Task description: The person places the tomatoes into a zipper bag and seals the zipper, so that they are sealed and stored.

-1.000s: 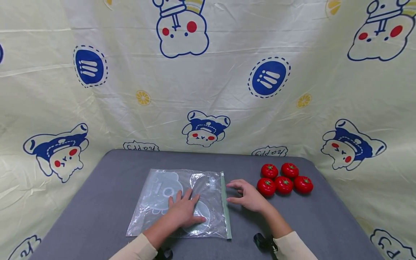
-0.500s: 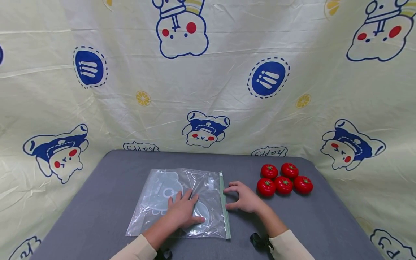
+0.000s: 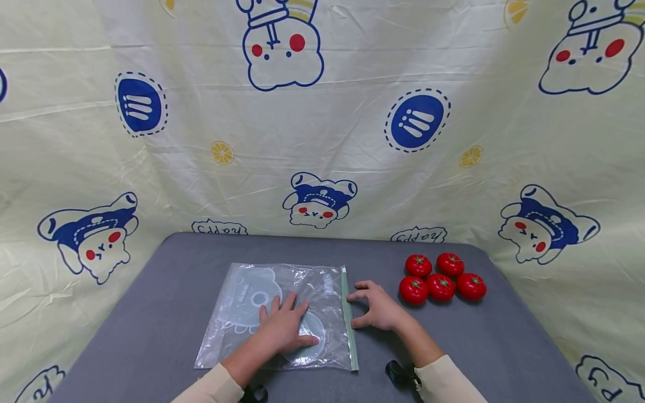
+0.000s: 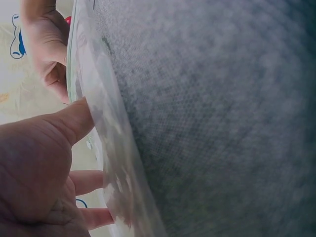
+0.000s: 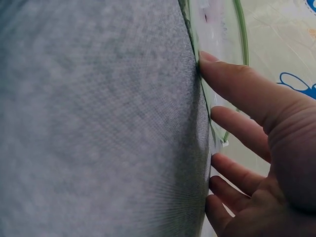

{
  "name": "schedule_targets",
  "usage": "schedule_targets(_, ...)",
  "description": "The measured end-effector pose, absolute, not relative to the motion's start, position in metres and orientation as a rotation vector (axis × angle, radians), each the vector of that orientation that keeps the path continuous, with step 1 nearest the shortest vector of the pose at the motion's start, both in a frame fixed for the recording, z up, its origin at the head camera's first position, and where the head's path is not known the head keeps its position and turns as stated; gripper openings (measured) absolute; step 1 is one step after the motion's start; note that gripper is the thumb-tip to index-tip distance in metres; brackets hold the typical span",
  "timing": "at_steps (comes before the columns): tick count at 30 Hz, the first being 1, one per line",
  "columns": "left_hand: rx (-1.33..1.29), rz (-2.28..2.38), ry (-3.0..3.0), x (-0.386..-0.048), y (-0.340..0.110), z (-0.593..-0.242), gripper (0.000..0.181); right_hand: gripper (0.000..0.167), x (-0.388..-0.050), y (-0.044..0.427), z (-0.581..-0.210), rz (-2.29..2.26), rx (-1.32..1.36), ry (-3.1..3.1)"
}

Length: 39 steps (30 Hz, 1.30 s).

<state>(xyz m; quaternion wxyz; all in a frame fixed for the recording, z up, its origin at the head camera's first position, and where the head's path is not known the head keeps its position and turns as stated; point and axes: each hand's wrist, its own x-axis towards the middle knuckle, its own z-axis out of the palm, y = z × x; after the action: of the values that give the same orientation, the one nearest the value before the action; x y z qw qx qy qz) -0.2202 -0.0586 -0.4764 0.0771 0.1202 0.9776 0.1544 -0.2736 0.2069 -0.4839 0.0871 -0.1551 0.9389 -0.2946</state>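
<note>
At the bottom of the frame my two cream sleeves (image 3: 448, 383) come in, a black strapped device (image 3: 400, 374) at the right wrist. My left hand (image 3: 284, 330), fingers spread, rests on one clear plastic bag (image 3: 322, 291) with pale prints, lying flat in the lower centre and partly covered by that hand. My right hand (image 3: 380, 308) is well apart from the left, thumb and fingers parted at the green strip (image 3: 349, 319) along the bag's right edge; whether every fingertip touches it I cannot tell. Grey tabletop (image 3: 151, 319) shows from the bag's left side out to the slanting left edge, and a narrower stretch lies beyond the bag. Right of centre sit five shiny red tomatoes (image 3: 440, 287), three in the nearer row and two behind, close together; my right hand comes between them and the bag. Past the far edge, a cream cloth (image 3: 353, 157) with blue cartoon prints fills the upper frame.
</note>
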Motion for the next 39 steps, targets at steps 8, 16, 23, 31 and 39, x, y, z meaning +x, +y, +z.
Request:
schedule_targets(8,0.346,0.499,2.895,-0.2228,-0.0600,-0.4766,0.093,0.052,-0.2741,0.2066,-0.4823,-0.881,-0.466,2.788)
schedule_targets(16,0.414,0.557,2.915,-0.2269,-0.0607,-0.4797,0.091,0.052,-0.2747,0.2057,-0.4838,-0.887,-0.466,2.789)
schedule_targets(23,0.438,0.579,2.900,-0.2261,-0.0606,-0.4772,0.090,0.052,-0.2737,0.2050,-0.4813,-0.892,-0.456,2.781)
schedule_targets(31,0.463,0.584,2.843,-0.2231,-0.0629,-0.4720,0.078,0.051,-0.2735,0.2039,-0.4788,-0.889,-0.443,2.775)
schedule_targets(39,0.385,0.552,2.918,-0.2225,-0.0541,-0.4769,0.067,0.050,-0.2726,0.2039,-0.4774,-0.906,-0.447,2.765)
